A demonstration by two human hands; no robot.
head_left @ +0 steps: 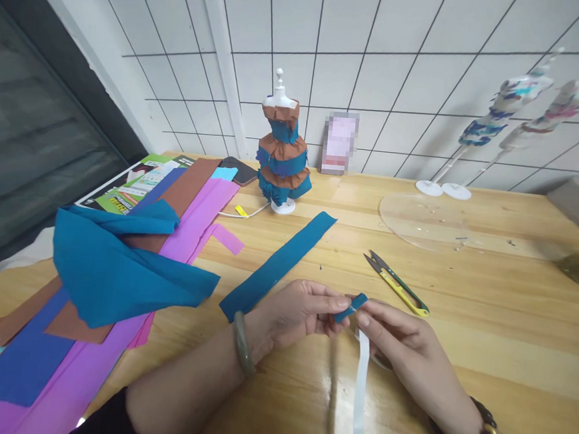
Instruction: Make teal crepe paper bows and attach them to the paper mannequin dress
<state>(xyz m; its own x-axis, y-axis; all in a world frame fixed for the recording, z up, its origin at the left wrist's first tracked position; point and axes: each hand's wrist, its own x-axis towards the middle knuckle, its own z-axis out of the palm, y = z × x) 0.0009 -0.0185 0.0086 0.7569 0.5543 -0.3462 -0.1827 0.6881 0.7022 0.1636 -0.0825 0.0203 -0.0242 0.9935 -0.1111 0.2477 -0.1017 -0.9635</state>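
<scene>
Between both hands is a small folded piece of teal crepe paper (351, 309), with a pale line across it. My left hand (299, 311) pinches its left side between thumb and fingers. Close against its right end are the thumb and forefinger of my right hand (402, 346). A strip of white tape (360, 396) hangs from under the right fingers toward the bottom edge; the roll, if there is one, is mostly hidden by that hand. Beyond the left hand, a long teal crepe paper strip (280, 263) lies flat on the table.
Yellow-and-green thread snips (399, 286) lie past my right hand. A dress form (283, 150) in brown and teal ruffles stands by the wall near a propped phone (340, 143). Coloured paper sheets (129, 278) pile up left. Two more forms (505, 113) and a clear disc (422, 221) are right.
</scene>
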